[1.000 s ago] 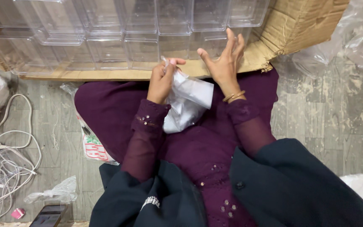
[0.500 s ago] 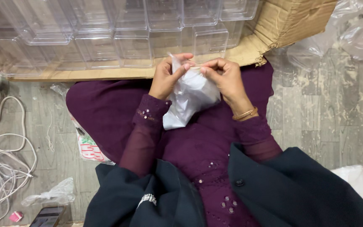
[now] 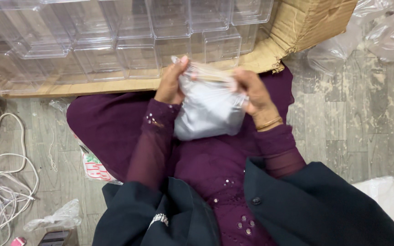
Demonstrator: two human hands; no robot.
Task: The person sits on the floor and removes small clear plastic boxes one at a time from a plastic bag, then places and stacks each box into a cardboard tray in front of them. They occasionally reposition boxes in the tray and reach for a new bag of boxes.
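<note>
A clear plastic bag [image 3: 208, 111] with a pale grey-white folded item inside sits between both hands, above my lap in purple cloth. My left hand [image 3: 172, 82] pinches the bag's top left corner, fingers closed. My right hand [image 3: 254, 93], with a gold bangle at the wrist, grips the bag's top right edge. The bag's mouth is stretched taut between the two hands.
Several clear plastic boxes [image 3: 128, 41] stand on flattened cardboard [image 3: 297, 32] just beyond my hands. White cables [image 3: 1, 182] lie on the floor at left, crumpled clear plastic bags [image 3: 370, 32] at top right, a white packet [image 3: 384, 193] at right, a small printed packet [image 3: 94, 168] by my knee.
My right hand, open with fingers spread a second ago, has closed on the bag's top edge. Both hands have pulled the bag's mouth wide and the bag now looks fuller.
</note>
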